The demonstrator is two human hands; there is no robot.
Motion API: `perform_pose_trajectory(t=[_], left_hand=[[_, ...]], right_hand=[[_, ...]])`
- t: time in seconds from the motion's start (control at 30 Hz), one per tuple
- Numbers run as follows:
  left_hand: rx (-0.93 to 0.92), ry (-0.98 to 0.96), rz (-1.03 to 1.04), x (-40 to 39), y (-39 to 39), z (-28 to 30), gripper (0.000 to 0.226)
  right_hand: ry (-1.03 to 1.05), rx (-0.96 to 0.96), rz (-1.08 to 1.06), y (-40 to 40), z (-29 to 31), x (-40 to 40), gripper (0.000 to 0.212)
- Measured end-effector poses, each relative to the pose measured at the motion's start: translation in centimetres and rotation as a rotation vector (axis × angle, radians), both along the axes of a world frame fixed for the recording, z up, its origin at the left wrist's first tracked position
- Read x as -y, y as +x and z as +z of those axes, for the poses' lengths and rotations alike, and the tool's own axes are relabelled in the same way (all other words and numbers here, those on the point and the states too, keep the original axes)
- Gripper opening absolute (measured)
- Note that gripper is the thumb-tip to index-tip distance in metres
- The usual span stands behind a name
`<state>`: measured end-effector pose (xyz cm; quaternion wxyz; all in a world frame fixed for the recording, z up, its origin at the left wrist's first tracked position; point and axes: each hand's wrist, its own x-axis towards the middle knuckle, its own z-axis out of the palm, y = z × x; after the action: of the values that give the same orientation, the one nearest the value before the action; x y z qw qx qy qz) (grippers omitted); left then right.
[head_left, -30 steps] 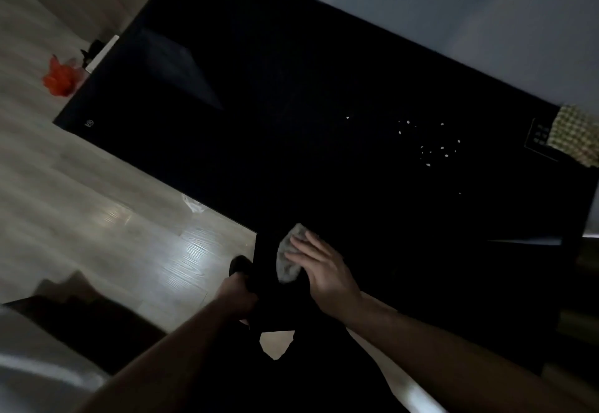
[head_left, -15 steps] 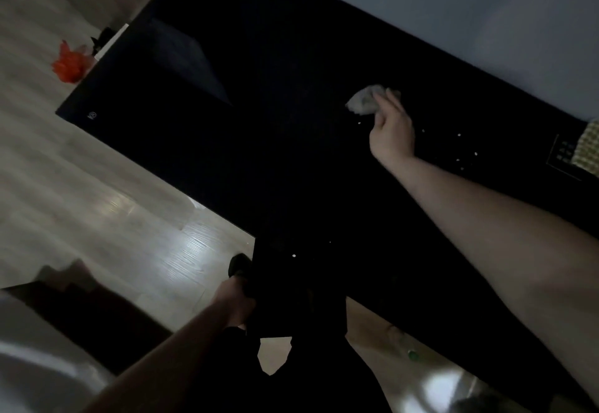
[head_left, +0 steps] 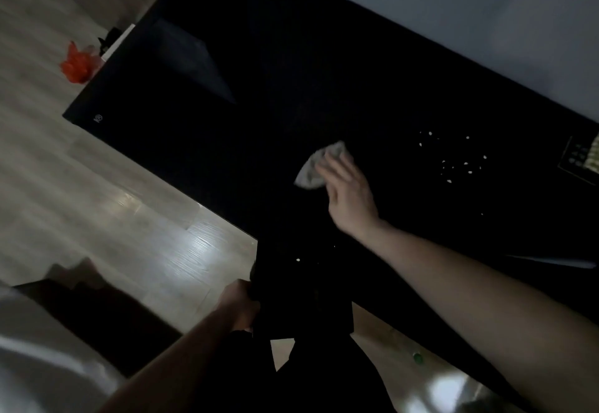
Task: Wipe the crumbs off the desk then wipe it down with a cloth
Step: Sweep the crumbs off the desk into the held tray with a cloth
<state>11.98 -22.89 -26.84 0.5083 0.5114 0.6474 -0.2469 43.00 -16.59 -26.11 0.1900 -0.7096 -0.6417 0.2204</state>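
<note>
A black desk runs diagonally through the dim view. My right hand presses a small grey cloth flat on the desk's middle, fingers spread over it. Several white crumbs lie scattered to the right of the cloth. A lone crumb sits on a dark flat object held at the desk's near edge. My left hand grips that dark object's left side; what it is stays too dark to tell.
A checked yellow cloth lies on a dark device at the desk's far right. An orange plastic bag sits on the pale wood floor beyond the desk's left end. A white wall runs behind the desk.
My right hand with the cloth went from the near edge out to the desk's far side, then drew back toward me to the middle. The left hand kept its hold.
</note>
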Motion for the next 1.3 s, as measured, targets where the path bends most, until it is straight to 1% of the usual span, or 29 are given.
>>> perform_pose_trajectory(t=[0.07, 0.13, 0.17, 0.27, 0.3, 0.37, 0.47, 0.53, 0.6, 0.73, 0.83, 0.93, 0.97, 1.03, 1.1, 1.13, 1.2, 1.3], left_hand=[[0.014, 0.019, -0.018, -0.3, 0.5, 0.9, 0.031], [0.009, 0.037, -0.071, -0.7, 0.8, 1.4, 0.016], [0.005, 0.048, -0.084, -0.9, 0.9, 1.5, 0.014], [0.019, 0.062, -0.100, -1.4, 0.9, 1.2, 0.031], [0.024, 0.065, -0.124, -1.6, 0.9, 1.0, 0.031], [0.037, 0.069, -0.167, -2.0, 0.9, 1.0, 0.023], [0.062, 0.065, -0.208, -2.6, 0.7, 0.8, 0.018], [0.070, 0.060, -0.238, -2.8, 0.4, 0.7, 0.018], [0.077, 0.057, -0.268, -2.9, 0.2, 0.5, 0.019], [0.081, 0.070, -0.246, -2.8, -0.3, -0.1, 0.020], [0.088, 0.057, -0.226, -2.8, -0.8, -0.5, 0.021], [0.086, 0.064, -0.235, -2.5, -0.7, -0.7, 0.019], [0.075, 0.073, -0.234, -2.3, -0.5, -0.7, 0.014], [0.048, 0.088, -0.228, -1.5, -0.2, -0.6, 0.008], [0.027, 0.088, -0.208, -0.5, 0.0, -0.6, 0.008], [0.022, 0.092, -0.193, 0.1, 0.1, -0.6, 0.008], [0.015, 0.098, -0.166, 1.0, 0.3, -0.3, 0.010], [-0.019, 0.080, -0.129, 2.0, 1.1, 0.4, 0.016]], right_hand=[[0.012, -0.068, 0.047, -2.9, 0.5, 4.2, 0.048], [-0.030, -0.110, 0.090, -5.6, 0.7, 8.3, 0.052], [-0.060, -0.140, 0.112, -6.6, 0.7, 10.2, 0.052], [-0.124, -0.282, 0.146, -8.5, 0.9, 14.7, 0.050], [-0.144, -0.319, 0.138, -8.9, 1.5, 15.7, 0.049], [-0.153, -0.366, 0.087, -9.3, 3.2, 17.0, 0.047], [-0.039, -0.441, -0.119, -7.8, 4.8, 17.4, 0.047], [0.002, -0.402, -0.314, -5.0, 5.0, 16.4, 0.047], [0.024, -0.301, -0.484, -1.5, 5.6, 15.4, 0.048], [0.021, -0.139, -0.767, 6.6, 6.1, 14.6, 0.048], [-0.064, -0.046, -0.878, 12.4, 5.8, 14.9, 0.048], [-0.213, -0.030, -0.986, 17.2, 4.9, 14.8, 0.050], [-0.277, -0.027, -0.997, 18.3, 4.4, 14.5, 0.051], [-0.376, 0.013, -0.943, 19.6, 2.7, 13.3, 0.056], [-0.395, 0.095, -0.900, 19.8, 0.9, 12.2, 0.060], [-0.372, 0.119, -0.901, 19.5, 0.2, 11.9, 0.061], [-0.261, 0.164, -0.850, 18.6, -0.7, 11.2, 0.061], [-0.136, 0.155, -0.634, 15.4, -0.6, 9.9, 0.060]])
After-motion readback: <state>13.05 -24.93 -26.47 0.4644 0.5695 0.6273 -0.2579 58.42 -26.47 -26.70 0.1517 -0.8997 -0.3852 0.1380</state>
